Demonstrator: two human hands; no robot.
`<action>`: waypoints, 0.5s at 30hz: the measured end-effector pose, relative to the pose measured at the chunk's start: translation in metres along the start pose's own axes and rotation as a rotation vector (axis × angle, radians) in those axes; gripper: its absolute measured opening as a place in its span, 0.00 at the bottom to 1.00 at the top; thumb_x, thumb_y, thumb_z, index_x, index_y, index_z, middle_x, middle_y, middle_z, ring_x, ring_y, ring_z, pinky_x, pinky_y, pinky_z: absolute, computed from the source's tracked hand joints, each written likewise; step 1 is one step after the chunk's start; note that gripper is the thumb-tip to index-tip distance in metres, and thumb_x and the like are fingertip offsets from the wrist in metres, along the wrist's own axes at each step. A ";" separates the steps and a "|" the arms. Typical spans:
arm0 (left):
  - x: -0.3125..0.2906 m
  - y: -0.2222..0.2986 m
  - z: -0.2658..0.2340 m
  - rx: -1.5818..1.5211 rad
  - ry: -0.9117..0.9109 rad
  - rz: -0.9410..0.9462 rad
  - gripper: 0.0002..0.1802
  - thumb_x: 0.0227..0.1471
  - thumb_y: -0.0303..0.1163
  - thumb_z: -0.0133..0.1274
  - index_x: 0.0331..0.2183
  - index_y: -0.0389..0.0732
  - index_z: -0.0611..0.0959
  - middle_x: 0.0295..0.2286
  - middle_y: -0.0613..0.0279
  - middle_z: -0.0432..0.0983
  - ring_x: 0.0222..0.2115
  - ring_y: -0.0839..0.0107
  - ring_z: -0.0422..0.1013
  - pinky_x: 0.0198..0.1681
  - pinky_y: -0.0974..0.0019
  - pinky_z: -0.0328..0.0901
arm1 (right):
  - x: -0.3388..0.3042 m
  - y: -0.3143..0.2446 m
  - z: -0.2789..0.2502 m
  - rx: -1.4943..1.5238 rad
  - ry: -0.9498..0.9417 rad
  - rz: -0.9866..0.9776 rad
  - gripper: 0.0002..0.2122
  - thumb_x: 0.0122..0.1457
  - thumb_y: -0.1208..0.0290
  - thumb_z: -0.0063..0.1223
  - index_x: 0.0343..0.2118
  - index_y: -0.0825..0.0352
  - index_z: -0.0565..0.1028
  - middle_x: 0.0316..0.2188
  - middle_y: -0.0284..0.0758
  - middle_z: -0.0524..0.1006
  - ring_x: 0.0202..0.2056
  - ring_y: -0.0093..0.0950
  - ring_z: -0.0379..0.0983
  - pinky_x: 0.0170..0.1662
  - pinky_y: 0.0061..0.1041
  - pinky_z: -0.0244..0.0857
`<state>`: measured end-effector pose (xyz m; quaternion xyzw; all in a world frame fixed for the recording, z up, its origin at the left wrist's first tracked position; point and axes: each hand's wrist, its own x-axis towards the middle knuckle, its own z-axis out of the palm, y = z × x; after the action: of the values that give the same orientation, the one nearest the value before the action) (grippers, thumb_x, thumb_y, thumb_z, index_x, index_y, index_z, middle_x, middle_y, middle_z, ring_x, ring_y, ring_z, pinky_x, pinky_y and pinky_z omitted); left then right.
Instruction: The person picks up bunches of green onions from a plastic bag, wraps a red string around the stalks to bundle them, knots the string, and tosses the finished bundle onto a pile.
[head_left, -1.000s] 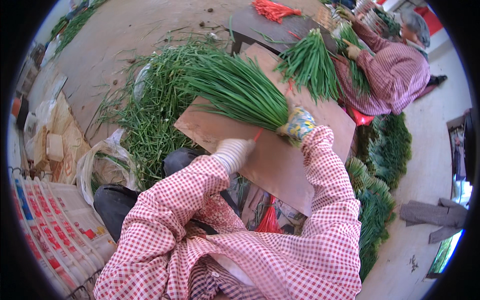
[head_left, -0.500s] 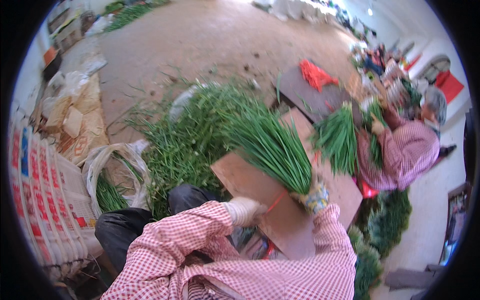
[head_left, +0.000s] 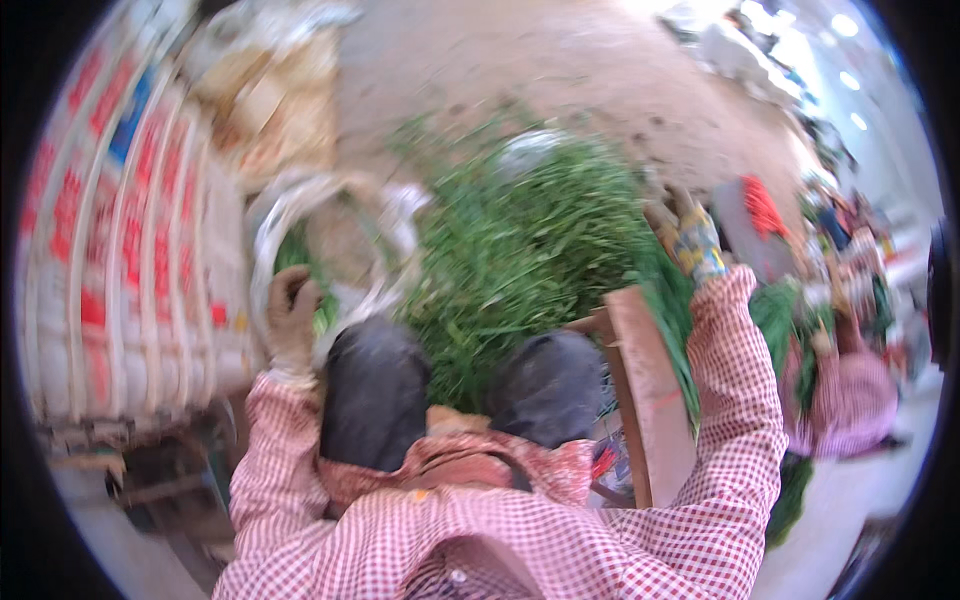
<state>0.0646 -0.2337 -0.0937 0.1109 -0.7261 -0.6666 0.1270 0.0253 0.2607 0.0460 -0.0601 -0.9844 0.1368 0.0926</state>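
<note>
My left hand [head_left: 293,318], in a pale glove, is beside the near-left rim of a clear plastic bag [head_left: 385,285] with some green stalks in it. Its fingers curl loosely, with a gap to the thumb and nothing seen between them. My right hand [head_left: 698,245], in a patterned glove, reaches forward with fingers stretched out and blurred, over the upper end of a bunch of long green leaves, like garlic chives [head_left: 665,310]. Those leaves lie along a brown board [head_left: 650,400] at my right knee. A big heap of loose greens [head_left: 530,245] spreads ahead of my knees.
At the left stands a white and red slatted plastic crate [head_left: 130,250]. Another person [head_left: 850,400] sits at the right, by more greens [head_left: 775,320]. A dark board [head_left: 755,235] bears a red bundle [head_left: 763,207]. Brown sheeting [head_left: 290,110] lies at the far left.
My view has swung left. My left hand has moved from the board to the plastic bag. My right hand has gone from the bunch's near end to its far end.
</note>
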 end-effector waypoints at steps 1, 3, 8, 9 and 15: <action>-0.004 -0.028 -0.002 -0.008 0.007 -0.094 0.11 0.51 0.27 0.52 0.39 0.39 0.76 0.28 0.66 0.71 0.27 0.78 0.66 0.32 0.74 0.64 | 0.021 -0.029 0.045 0.138 -0.158 -0.062 0.27 0.55 0.53 0.54 0.53 0.66 0.66 0.48 0.50 0.73 0.49 0.45 0.70 0.51 0.37 0.65; -0.017 -0.107 -0.008 -0.007 0.072 -0.174 0.11 0.52 0.28 0.53 0.39 0.39 0.76 0.26 0.67 0.71 0.26 0.79 0.66 0.31 0.74 0.64 | 0.040 -0.091 0.137 0.281 -0.509 -0.167 0.26 0.56 0.54 0.53 0.52 0.66 0.67 0.47 0.47 0.74 0.48 0.44 0.71 0.50 0.36 0.65; -0.040 -0.173 -0.060 0.001 0.343 -0.470 0.13 0.52 0.30 0.54 0.41 0.38 0.75 0.30 0.65 0.73 0.30 0.78 0.69 0.33 0.76 0.65 | 0.022 -0.225 0.339 0.199 -1.039 -0.530 0.19 0.58 0.60 0.49 0.50 0.65 0.71 0.42 0.47 0.76 0.46 0.41 0.73 0.49 0.35 0.65; -0.029 -0.169 -0.070 0.021 0.377 -0.487 0.14 0.52 0.30 0.54 0.42 0.38 0.74 0.31 0.64 0.73 0.30 0.78 0.69 0.34 0.76 0.66 | 0.013 -0.239 0.380 0.350 -1.024 -0.475 0.17 0.58 0.63 0.49 0.48 0.66 0.72 0.39 0.44 0.77 0.44 0.36 0.74 0.47 0.32 0.66; 0.045 -0.258 -0.060 0.309 0.208 -0.404 0.19 0.49 0.28 0.54 0.45 0.38 0.73 0.32 0.62 0.73 0.31 0.75 0.70 0.33 0.73 0.67 | -0.036 -0.283 0.514 1.037 -1.075 0.272 0.10 0.59 0.71 0.48 0.42 0.68 0.74 0.27 0.31 0.74 0.26 0.19 0.66 0.31 0.20 0.63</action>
<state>0.0397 -0.3278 -0.3441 0.3397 -0.7653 -0.5448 0.0470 -0.0677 -0.1475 -0.3671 -0.0549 -0.6874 0.6029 -0.4013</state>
